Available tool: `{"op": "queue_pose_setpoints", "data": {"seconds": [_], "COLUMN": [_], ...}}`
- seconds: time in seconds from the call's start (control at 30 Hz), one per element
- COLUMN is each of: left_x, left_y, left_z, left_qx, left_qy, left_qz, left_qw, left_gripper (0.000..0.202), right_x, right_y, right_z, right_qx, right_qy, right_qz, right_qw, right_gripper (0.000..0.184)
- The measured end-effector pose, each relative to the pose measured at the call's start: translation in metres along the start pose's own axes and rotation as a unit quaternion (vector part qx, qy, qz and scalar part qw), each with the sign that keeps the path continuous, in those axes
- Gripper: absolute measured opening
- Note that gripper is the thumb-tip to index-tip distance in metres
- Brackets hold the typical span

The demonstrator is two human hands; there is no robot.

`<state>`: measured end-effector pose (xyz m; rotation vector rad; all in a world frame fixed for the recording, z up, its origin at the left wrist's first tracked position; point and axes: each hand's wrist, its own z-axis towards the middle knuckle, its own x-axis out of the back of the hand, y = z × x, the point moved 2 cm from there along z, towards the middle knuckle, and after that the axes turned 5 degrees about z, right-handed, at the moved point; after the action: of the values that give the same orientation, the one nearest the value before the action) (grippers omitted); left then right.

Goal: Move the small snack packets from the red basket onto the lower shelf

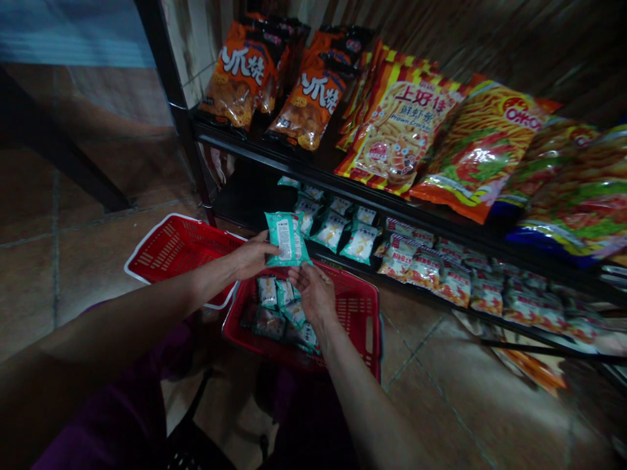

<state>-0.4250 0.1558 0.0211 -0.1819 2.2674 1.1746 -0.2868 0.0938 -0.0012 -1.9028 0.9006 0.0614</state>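
Note:
A teal snack bag [288,239], its printed back facing me, is held between my hands in front of the low shelf. My left hand [253,254] grips its left edge with the thumb on top. Palm up, my right hand [316,290] touches the bag's lower edge with its fingertips, the fingers loosely curled and apart. Below them, a red basket [360,313] holds several more teal snack bags [269,323]. Matching teal bags [333,230] stand in rows on the lower shelf just beyond the held one.
Another red basket [166,251] with a white rim sits at the left on the tiled floor [426,391]. On the upper black shelf [235,143] lie orange snack bags [308,108] and prawn cracker bags [392,130]. Small red-and-white bags [455,281] line the lower shelf at right.

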Motion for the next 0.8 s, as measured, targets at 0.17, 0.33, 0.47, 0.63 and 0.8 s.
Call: {"op": "queue_pose_setpoints", "data": {"seconds": [0.17,0.33,0.47,0.63,0.8], "left_x": [0.0019,-0.0002,0.0006,0.0041,0.0067], "left_y": [-0.0013,0.0005,0.0007,-0.0012,-0.0039], "left_z": [0.0015,-0.0001,0.0007,0.0039,0.0065], "left_qx": [-0.003,-0.001,-0.005,-0.016,-0.026], "left_qy": [0.010,0.006,0.008,0.019,0.024], "left_qz": [0.002,0.007,0.012,0.007,0.007], "left_qw": [1.000,1.000,1.000,1.000,0.999], "left_gripper": [0.040,0.037,0.031,0.034,0.032], "right_x": [-0.0008,0.0001,0.0011,-0.0007,-0.0039], "right_y": [-0.0006,-0.0015,-0.0017,-0.0020,-0.0017], "right_z": [0.0002,0.0012,0.0010,-0.0012,-0.0033], "right_qx": [-0.009,-0.007,0.000,0.013,0.020], "right_qy": [-0.011,-0.013,-0.012,-0.024,-0.035], "right_qz": [-0.015,-0.028,-0.036,-0.043,-0.046], "right_qw": [1.000,0.999,0.999,0.999,0.998], "right_gripper": [0.033,0.035,0.033,0.033,0.032]}}
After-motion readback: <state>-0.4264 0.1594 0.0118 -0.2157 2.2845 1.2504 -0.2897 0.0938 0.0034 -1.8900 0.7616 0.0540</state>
